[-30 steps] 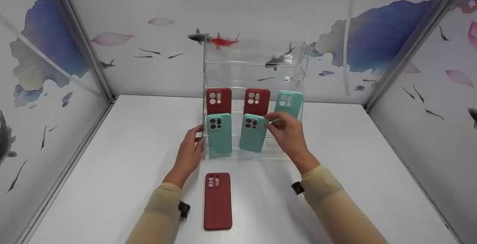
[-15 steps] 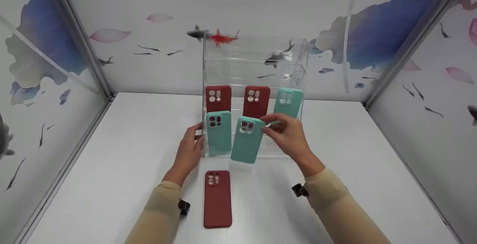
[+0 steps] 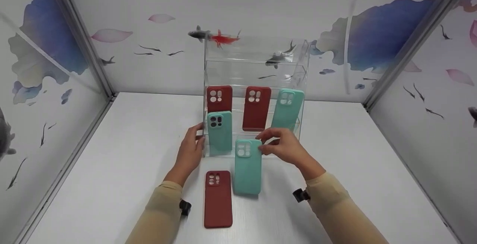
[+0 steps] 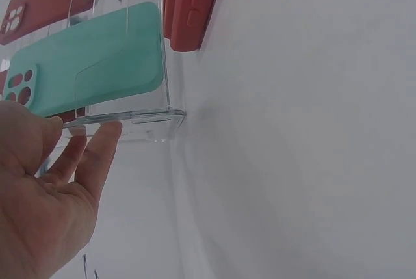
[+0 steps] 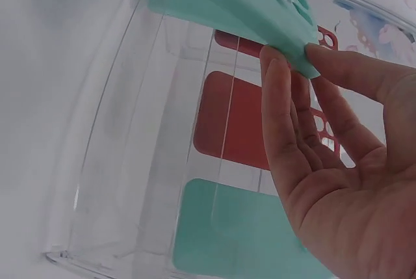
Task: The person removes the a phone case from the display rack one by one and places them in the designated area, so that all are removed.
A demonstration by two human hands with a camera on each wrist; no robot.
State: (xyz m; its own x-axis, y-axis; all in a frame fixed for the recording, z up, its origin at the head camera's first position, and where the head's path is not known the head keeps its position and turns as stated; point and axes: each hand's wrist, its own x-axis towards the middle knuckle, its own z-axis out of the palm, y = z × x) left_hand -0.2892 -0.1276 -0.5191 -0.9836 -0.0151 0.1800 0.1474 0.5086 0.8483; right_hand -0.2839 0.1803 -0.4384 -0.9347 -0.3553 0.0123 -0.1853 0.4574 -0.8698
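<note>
My right hand (image 3: 284, 146) pinches a turquoise phone case (image 3: 248, 173) by its upper right corner, thumb against fingers, in front of the clear display rack (image 3: 257, 73). In the right wrist view that case (image 5: 234, 2) tilts across the top. My left hand (image 3: 190, 151) grips the rack's left side panel; in the left wrist view, thumb and fingertips meet the panel's edge (image 4: 140, 118). Another turquoise case (image 3: 220, 134) leans in the lowest tier at the left. Flat on the table, left of the held case, lies a red phone case (image 3: 218, 203).
One tier up stand two red cases, one at the left (image 3: 219, 99) and one in the middle (image 3: 256, 108), and a turquoise case (image 3: 287, 108) at the right. Walls printed with fish and petals enclose the white table (image 3: 372, 184) behind and at both sides.
My right hand has lifted the turquoise case out of the lowest tier's middle and brought it down toward me, beside the red case on the table. The left hand stays at the rack.
</note>
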